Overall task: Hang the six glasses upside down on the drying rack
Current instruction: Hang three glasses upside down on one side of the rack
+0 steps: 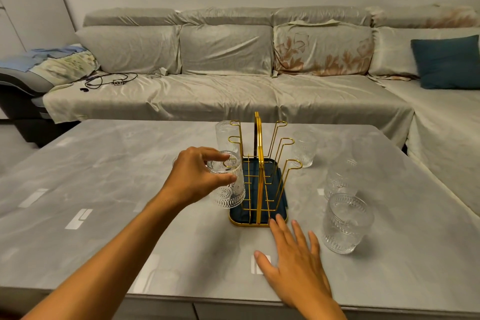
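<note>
A gold wire drying rack (259,163) stands on a dark blue tray (241,217) in the middle of the table. My left hand (194,176) grips an embossed clear glass (230,187) upside down over the near left hook of the rack. Another glass (225,135) sits on the far left hook. My right hand (296,262) lies flat with fingers spread on the table, its fingertips touching the tray's near edge. Three more glasses stand on the table to the right: a far one (304,148), a middle one (340,179) and a near one (346,223).
The grey marble-look table (117,176) reaches to a near edge at the bottom of view. Behind it runs a long grey sofa (220,91) with cables (109,79) on the seat and a teal cushion (448,62) at right.
</note>
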`<action>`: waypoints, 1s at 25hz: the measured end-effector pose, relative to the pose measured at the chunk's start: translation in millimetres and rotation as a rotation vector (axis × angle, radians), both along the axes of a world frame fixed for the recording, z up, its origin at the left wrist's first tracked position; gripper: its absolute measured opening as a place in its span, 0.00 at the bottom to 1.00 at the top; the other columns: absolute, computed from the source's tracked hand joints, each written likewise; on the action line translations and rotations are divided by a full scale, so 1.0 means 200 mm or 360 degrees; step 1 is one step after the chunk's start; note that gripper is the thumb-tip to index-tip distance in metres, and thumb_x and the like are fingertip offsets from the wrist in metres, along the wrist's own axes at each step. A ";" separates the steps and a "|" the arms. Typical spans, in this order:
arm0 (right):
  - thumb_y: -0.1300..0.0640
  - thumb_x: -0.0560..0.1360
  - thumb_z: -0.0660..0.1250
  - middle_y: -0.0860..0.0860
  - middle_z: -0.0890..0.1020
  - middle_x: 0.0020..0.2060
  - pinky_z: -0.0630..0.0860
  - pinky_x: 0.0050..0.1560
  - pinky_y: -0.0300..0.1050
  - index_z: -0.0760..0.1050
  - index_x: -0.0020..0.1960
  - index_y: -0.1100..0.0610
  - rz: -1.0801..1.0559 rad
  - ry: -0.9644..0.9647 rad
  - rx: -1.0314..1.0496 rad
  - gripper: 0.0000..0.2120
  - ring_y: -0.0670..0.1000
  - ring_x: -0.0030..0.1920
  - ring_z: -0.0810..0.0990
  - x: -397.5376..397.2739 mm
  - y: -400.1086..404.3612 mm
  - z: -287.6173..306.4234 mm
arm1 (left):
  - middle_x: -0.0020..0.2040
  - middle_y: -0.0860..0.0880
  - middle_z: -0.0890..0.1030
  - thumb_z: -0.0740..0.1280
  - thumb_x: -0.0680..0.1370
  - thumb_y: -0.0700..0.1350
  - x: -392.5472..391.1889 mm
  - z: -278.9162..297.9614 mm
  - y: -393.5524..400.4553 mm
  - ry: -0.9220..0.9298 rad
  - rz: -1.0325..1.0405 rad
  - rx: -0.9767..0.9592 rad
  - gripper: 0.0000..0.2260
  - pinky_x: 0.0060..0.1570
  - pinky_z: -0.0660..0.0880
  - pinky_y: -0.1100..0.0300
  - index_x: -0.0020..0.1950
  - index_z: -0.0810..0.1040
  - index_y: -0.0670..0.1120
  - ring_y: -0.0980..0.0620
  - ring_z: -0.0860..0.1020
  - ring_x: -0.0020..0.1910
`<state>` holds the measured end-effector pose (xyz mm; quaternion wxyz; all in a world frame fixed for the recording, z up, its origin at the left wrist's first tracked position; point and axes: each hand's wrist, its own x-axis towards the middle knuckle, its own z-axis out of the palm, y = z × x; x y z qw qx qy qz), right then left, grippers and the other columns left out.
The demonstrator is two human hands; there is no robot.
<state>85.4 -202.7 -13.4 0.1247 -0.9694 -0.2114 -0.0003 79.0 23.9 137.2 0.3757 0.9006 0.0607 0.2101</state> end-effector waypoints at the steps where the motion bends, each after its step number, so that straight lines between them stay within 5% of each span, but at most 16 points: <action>1: 0.26 0.69 0.37 0.41 0.33 0.72 0.30 0.70 0.56 0.37 0.76 0.42 0.0000 0.0002 -0.0005 0.40 0.49 0.75 0.34 0.00 0.00 0.00 | 0.61 0.45 0.81 0.79 0.64 0.51 0.00 0.00 0.01 0.0008 -0.0004 -0.0016 0.23 0.51 0.81 0.51 0.58 0.82 0.47 0.48 0.80 0.52; 7: 0.27 0.70 0.38 0.42 0.33 0.73 0.31 0.71 0.57 0.35 0.75 0.43 0.0004 0.0028 -0.0044 0.39 0.49 0.74 0.34 -0.01 0.00 0.02 | 0.64 0.52 0.79 0.78 0.65 0.55 -0.03 -0.07 0.04 -0.0023 -0.0091 -0.0041 0.27 0.49 0.75 0.64 0.63 0.79 0.53 0.56 0.77 0.55; 9: 0.27 0.70 0.38 0.43 0.34 0.74 0.32 0.71 0.57 0.33 0.75 0.42 0.0001 0.0046 -0.0071 0.38 0.50 0.74 0.34 -0.01 0.00 0.03 | 0.61 0.57 0.80 0.77 0.67 0.55 -0.08 -0.16 0.11 -0.0225 -0.0053 -0.0352 0.26 0.50 0.76 0.64 0.64 0.76 0.58 0.57 0.78 0.55; 11: 0.27 0.70 0.37 0.43 0.33 0.74 0.32 0.71 0.57 0.33 0.75 0.42 -0.0006 0.0059 -0.0093 0.39 0.50 0.74 0.34 -0.01 0.01 0.03 | 0.57 0.53 0.82 0.74 0.71 0.47 -0.10 -0.30 0.21 -0.0571 0.0329 -0.0831 0.22 0.51 0.79 0.58 0.63 0.75 0.58 0.52 0.80 0.55; 13: 0.26 0.70 0.37 0.42 0.32 0.74 0.33 0.71 0.57 0.32 0.74 0.42 -0.0011 0.0082 -0.0122 0.39 0.49 0.74 0.34 0.01 0.00 0.03 | 0.60 0.45 0.79 0.74 0.70 0.39 -0.06 -0.45 0.28 -0.0478 0.0695 -0.1022 0.27 0.54 0.77 0.51 0.65 0.71 0.54 0.45 0.78 0.58; 17: 0.26 0.70 0.39 0.42 0.32 0.74 0.35 0.72 0.57 0.34 0.75 0.42 -0.0018 0.0122 -0.0179 0.39 0.49 0.75 0.35 0.03 0.02 0.02 | 0.70 0.45 0.72 0.80 0.64 0.45 0.13 -0.62 0.31 0.0157 0.0640 -0.0751 0.44 0.66 0.68 0.43 0.74 0.60 0.51 0.43 0.71 0.66; 22: 0.26 0.70 0.41 0.44 0.33 0.75 0.36 0.71 0.58 0.34 0.75 0.43 -0.0045 0.0171 -0.0287 0.40 0.50 0.75 0.36 0.05 0.05 0.05 | 0.65 0.45 0.76 0.80 0.62 0.54 0.26 -0.61 0.35 0.0251 0.0655 -0.0584 0.38 0.62 0.72 0.46 0.64 0.64 0.49 0.43 0.75 0.59; 25: 0.26 0.71 0.42 0.44 0.33 0.75 0.36 0.71 0.58 0.34 0.75 0.43 -0.0037 0.0190 -0.0284 0.40 0.51 0.75 0.35 0.04 0.05 0.06 | 0.62 0.44 0.76 0.81 0.61 0.51 0.22 -0.49 0.41 0.0281 0.0490 -0.0456 0.38 0.51 0.74 0.54 0.62 0.62 0.49 0.46 0.75 0.53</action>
